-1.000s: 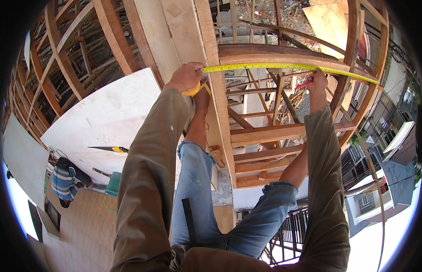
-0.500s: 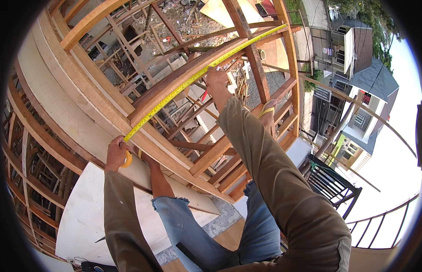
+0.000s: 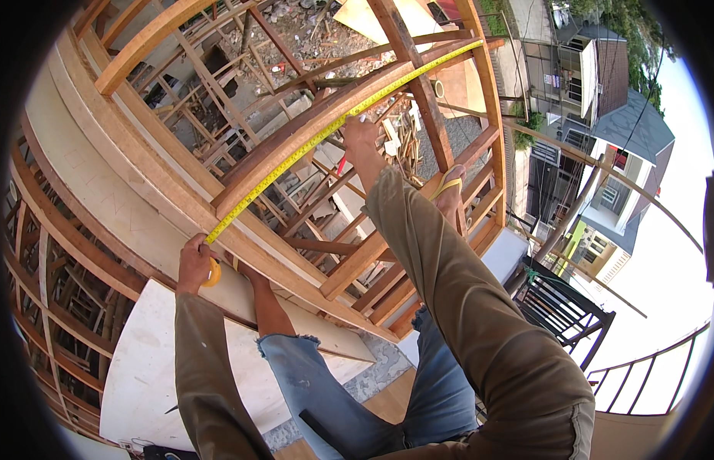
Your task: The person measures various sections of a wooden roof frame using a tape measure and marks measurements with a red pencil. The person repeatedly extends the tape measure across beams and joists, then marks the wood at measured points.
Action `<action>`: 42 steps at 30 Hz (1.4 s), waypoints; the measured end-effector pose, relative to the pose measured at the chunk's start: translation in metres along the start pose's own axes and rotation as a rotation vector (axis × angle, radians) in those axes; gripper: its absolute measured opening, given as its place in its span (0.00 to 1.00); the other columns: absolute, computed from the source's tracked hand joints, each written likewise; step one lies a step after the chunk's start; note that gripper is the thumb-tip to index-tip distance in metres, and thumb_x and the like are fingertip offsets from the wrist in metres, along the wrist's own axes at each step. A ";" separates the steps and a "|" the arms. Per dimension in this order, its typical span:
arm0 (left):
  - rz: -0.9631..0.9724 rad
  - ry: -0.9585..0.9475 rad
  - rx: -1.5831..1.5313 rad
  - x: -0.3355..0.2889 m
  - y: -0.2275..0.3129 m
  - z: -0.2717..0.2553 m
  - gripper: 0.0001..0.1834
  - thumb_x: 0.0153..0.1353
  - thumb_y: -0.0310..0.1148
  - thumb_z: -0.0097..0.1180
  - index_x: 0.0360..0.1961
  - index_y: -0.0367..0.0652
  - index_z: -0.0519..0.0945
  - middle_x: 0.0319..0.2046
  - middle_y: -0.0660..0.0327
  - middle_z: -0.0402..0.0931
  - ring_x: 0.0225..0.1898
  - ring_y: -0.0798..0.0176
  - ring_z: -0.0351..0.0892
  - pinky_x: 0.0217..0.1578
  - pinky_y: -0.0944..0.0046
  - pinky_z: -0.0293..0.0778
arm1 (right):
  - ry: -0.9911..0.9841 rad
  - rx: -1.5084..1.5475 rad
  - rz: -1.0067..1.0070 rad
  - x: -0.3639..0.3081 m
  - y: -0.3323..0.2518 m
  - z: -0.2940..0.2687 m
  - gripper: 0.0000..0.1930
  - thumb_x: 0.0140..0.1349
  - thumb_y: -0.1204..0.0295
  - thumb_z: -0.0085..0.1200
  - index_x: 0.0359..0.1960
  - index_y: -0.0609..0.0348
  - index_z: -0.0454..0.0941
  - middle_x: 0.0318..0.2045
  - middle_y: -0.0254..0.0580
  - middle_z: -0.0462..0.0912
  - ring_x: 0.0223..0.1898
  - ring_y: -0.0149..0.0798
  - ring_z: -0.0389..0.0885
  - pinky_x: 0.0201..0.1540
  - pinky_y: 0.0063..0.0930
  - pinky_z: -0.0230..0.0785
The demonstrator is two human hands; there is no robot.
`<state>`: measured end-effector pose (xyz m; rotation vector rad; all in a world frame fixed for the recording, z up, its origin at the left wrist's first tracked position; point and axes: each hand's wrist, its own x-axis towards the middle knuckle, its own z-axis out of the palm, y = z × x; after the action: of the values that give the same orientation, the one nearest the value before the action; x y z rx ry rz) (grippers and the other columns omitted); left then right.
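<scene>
My left hand (image 3: 194, 264) grips the yellow case of a tape measure (image 3: 212, 274) beside the curved pale wooden edge. From there the yellow tape blade (image 3: 296, 157) runs out along a wooden beam (image 3: 273, 146) to a crossing timber (image 3: 487, 84) at the far right. My right hand (image 3: 361, 142) is closed at the blade's middle, against the beam's near side. A slim pen (image 3: 342, 164) pokes out of that hand, its red end below and a white tip above. The fingers partly hide it.
Open framing with gaps lies under the beams, above a ground strewn with scrap wood (image 3: 403, 142). My sandalled foot (image 3: 449, 192) rests on the frame. A white panel (image 3: 150, 368) is at the lower left, a dark slatted bench (image 3: 560, 307) at the right, houses (image 3: 625, 138) beyond.
The view has shifted slightly. Both hands keep their places on the tape measure and along the beam, and the blade stays stretched out.
</scene>
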<state>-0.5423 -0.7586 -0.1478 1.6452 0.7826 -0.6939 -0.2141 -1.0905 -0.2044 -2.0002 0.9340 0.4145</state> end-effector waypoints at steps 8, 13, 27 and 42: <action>0.017 0.008 0.029 -0.001 0.003 -0.001 0.09 0.65 0.24 0.41 0.35 0.35 0.75 0.24 0.52 0.78 0.27 0.60 0.86 0.29 0.60 0.77 | 0.023 0.039 0.021 -0.013 -0.012 -0.002 0.12 0.61 0.67 0.57 0.38 0.65 0.74 0.29 0.44 0.78 0.18 0.34 0.68 0.17 0.31 0.57; 0.014 -0.007 0.010 0.000 0.000 -0.001 0.13 0.66 0.24 0.41 0.45 0.33 0.77 0.27 0.53 0.79 0.28 0.62 0.84 0.31 0.62 0.75 | 0.027 0.030 0.053 -0.022 -0.016 -0.002 0.14 0.61 0.66 0.57 0.39 0.67 0.74 0.30 0.45 0.79 0.19 0.34 0.69 0.19 0.30 0.59; -0.009 0.026 0.023 0.000 0.001 0.001 0.08 0.66 0.26 0.43 0.35 0.36 0.75 0.25 0.50 0.78 0.29 0.58 0.86 0.32 0.58 0.76 | -0.213 -0.105 0.187 -0.136 0.066 -0.056 0.14 0.61 0.63 0.57 0.37 0.64 0.79 0.28 0.38 0.81 0.27 0.31 0.73 0.33 0.29 0.65; -0.024 0.028 0.095 0.000 0.003 0.000 0.08 0.66 0.27 0.44 0.35 0.36 0.76 0.26 0.48 0.79 0.31 0.55 0.87 0.34 0.55 0.76 | -0.403 -0.216 0.334 -0.284 0.131 -0.165 0.10 0.65 0.64 0.57 0.38 0.58 0.77 0.27 0.35 0.79 0.20 0.24 0.70 0.20 0.24 0.60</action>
<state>-0.5398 -0.7592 -0.1455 1.7370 0.8006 -0.7363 -0.5095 -1.1411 -0.0170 -1.8470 0.9931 1.1008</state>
